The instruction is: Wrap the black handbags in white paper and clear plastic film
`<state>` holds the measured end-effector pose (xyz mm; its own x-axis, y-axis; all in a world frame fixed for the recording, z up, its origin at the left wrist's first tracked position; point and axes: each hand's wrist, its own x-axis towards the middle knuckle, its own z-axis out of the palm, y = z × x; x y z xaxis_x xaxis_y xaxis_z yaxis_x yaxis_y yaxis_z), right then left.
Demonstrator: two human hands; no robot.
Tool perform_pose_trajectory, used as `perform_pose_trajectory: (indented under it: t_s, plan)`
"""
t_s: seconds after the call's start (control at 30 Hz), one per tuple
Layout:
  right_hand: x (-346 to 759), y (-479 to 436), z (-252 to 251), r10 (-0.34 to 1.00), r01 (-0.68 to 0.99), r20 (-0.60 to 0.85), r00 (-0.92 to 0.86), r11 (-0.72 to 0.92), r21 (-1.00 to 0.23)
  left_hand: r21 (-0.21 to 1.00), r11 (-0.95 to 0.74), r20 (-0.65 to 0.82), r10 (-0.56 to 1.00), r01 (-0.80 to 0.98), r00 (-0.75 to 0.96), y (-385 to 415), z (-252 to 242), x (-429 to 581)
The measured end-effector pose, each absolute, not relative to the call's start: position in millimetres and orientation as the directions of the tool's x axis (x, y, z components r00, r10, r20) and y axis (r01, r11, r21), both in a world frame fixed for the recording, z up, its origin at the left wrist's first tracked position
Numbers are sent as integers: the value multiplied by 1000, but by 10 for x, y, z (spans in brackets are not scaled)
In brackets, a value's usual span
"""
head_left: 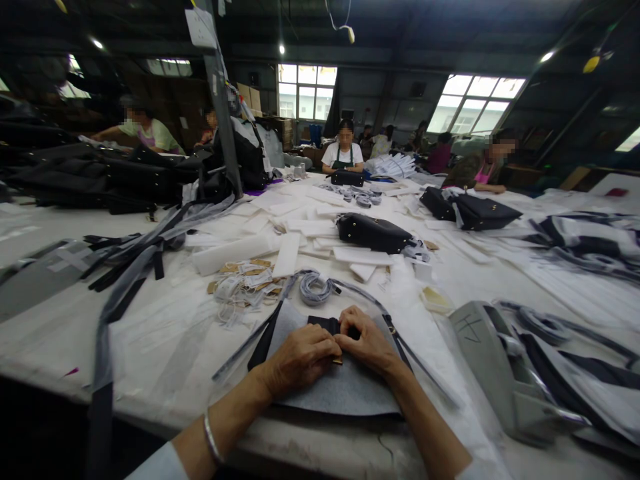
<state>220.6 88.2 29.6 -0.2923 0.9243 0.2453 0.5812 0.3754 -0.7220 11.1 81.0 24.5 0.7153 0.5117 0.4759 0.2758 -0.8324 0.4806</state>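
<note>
A black handbag lies in front of me, its face covered by a grey protective sheet [345, 393]. On the sheet is a short black tab [324, 324] with a gold metal piece [338, 361] at its lower end. My right hand [364, 337] pinches the tab with thumb and bent fingers. Closed beside it, my left hand [303, 353] has its fingertips against the right thumb, just above the gold piece; what it pinches is hidden. Wrapped straps [430, 373] run down both sides of the bag. A coiled wrapped strap [316, 288] sits behind it.
Paper tags with strings [247, 287] and white foam sheets [240, 252] lie beyond. A grey tape dispenser [493, 367] stands right, near a small yellowish container [437, 300]. Black bags [375, 232] lie farther back. A metal post [225, 120] rises left. Co-workers [344, 155] sit across the table.
</note>
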Motion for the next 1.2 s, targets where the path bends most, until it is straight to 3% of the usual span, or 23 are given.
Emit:
perform_pose_trajectory:
  t_s: [0.27,0.5,0.67,0.87,1.2]
  plan:
    - [2179,875,289,927,581,250,-280,371,-724,371,-894,498,419,251,759,779,202,87]
    - [2200,895,236,921,574,265,-284,385,-723,261,-895,353,438,362,827,504,433,39]
    - [2187,883,257,921,571,267,-284,386,-725,252,-858,270,507,448,819,293,481,-22]
    - [2185,865,286,920,559,278,-275,389,-733,159,-875,322,484,458,814,237,256,-69]
    - [2194,858,265,917,563,304,-260,400,-723,119,-858,273,512,499,815,219,223,-80]
